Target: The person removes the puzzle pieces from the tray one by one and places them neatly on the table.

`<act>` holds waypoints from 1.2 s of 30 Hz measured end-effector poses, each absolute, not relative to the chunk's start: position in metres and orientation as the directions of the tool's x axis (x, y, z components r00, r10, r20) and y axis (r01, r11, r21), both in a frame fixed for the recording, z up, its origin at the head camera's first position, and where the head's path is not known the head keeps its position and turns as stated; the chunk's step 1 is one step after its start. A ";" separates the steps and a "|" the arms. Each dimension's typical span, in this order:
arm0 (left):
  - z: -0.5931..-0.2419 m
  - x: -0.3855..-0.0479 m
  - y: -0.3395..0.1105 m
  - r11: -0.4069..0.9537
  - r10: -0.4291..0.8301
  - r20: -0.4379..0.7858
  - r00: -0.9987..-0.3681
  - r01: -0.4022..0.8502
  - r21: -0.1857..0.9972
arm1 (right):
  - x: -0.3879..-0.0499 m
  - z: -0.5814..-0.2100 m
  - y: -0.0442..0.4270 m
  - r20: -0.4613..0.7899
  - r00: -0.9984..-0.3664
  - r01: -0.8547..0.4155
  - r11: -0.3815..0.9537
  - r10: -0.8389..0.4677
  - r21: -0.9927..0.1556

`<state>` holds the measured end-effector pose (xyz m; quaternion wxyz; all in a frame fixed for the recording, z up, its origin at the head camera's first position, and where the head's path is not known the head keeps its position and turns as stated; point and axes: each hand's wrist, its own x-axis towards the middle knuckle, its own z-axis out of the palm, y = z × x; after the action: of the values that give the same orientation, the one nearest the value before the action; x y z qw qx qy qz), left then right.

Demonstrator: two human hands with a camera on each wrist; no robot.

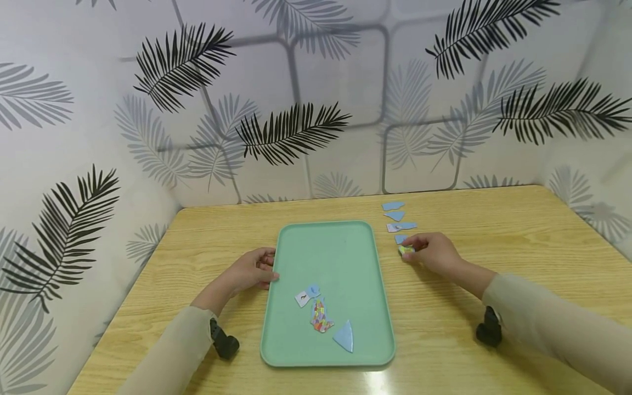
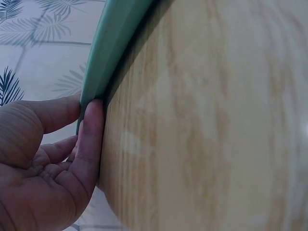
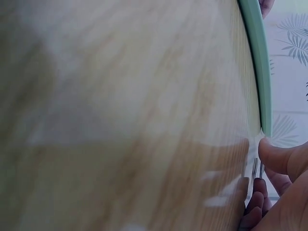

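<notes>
A pale green tray (image 1: pixel 336 258) lies on the table. At its left edge my left hand (image 1: pixel 255 269) pinches the rim between thumb and a finger; the left wrist view shows the hand (image 2: pixel 57 163) at the tray's side (image 2: pixel 113 43). Right of the tray, my right hand (image 1: pixel 436 253) pinches a small yellow-green puzzle piece (image 1: pixel 406 250) just above the table. On the tray lie a white-and-blue piece (image 1: pixel 307 295), a multicoloured piece (image 1: pixel 321 317) and a light blue triangular piece (image 1: pixel 345 337). In the right wrist view the right hand (image 3: pixel 284 178) partly hides what it holds.
Beyond the right hand, several flat pieces form a column beside the tray: a blue strip (image 1: pixel 393 206), a blue pointed piece (image 1: pixel 395 215), a white-and-blue strip (image 1: pixel 402 226) and a blue piece (image 1: pixel 400 239). A leaf-patterned wall (image 1: pixel 340 159) borders the wooden table (image 1: pixel 494 230).
</notes>
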<state>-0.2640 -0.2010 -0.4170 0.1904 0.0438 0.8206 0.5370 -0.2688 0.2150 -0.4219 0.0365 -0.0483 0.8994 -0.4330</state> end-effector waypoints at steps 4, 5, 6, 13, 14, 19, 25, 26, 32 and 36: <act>-0.415 -0.263 -0.200 0.424 0.280 -0.263 -0.923 -0.127 0.897 | -0.270 -0.422 0.215 -0.017 -0.994 -0.057 0.634 -0.110 -0.771; -0.415 -0.263 -0.200 0.424 0.280 -0.262 -0.924 -0.126 0.897 | -0.271 -0.423 0.215 -0.017 -0.994 -0.057 0.637 -0.109 -0.769; -0.415 -0.263 -0.200 0.427 0.282 -0.261 -0.923 -0.123 0.896 | -0.271 -0.423 0.215 -0.017 -0.994 -0.057 0.640 -0.109 -0.766; -0.414 -0.263 -0.200 0.433 0.285 -0.255 -0.924 -0.113 0.894 | -0.273 -0.425 0.215 -0.018 -0.994 -0.059 0.658 -0.110 -0.751; -0.414 -0.263 -0.200 0.432 0.288 -0.254 -0.924 -0.112 0.895 | -0.274 -0.425 0.215 -0.020 -0.994 -0.058 0.660 -0.110 -0.749; -0.414 -0.263 -0.201 0.433 0.290 -0.257 -0.922 -0.113 0.894 | -0.274 -0.424 0.214 -0.041 -0.994 -0.037 0.661 -0.102 -0.750; -0.416 -0.263 -0.201 0.438 0.287 -0.260 -0.922 -0.116 0.892 | -0.274 -0.422 0.213 -0.061 -0.992 -0.026 0.662 -0.108 -0.749; -0.416 -0.263 -0.201 0.439 0.286 -0.261 -0.922 -0.116 0.891 | -0.273 -0.422 0.213 -0.062 -0.992 -0.026 0.663 -0.109 -0.748; -0.416 -0.263 -0.201 0.440 0.282 -0.267 -0.921 -0.124 0.889 | -0.271 -0.420 0.213 -0.066 -0.992 -0.024 0.661 -0.111 -0.750; -0.416 -0.263 -0.200 0.440 0.281 -0.269 -0.921 -0.126 0.889 | -0.271 -0.420 0.213 -0.068 -0.991 -0.024 0.660 -0.114 -0.751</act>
<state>-0.2632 -0.2002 -0.4156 0.1929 0.0470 0.8263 0.5270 -0.2707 0.2133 -0.4197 0.0548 -0.0381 0.9095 -0.4103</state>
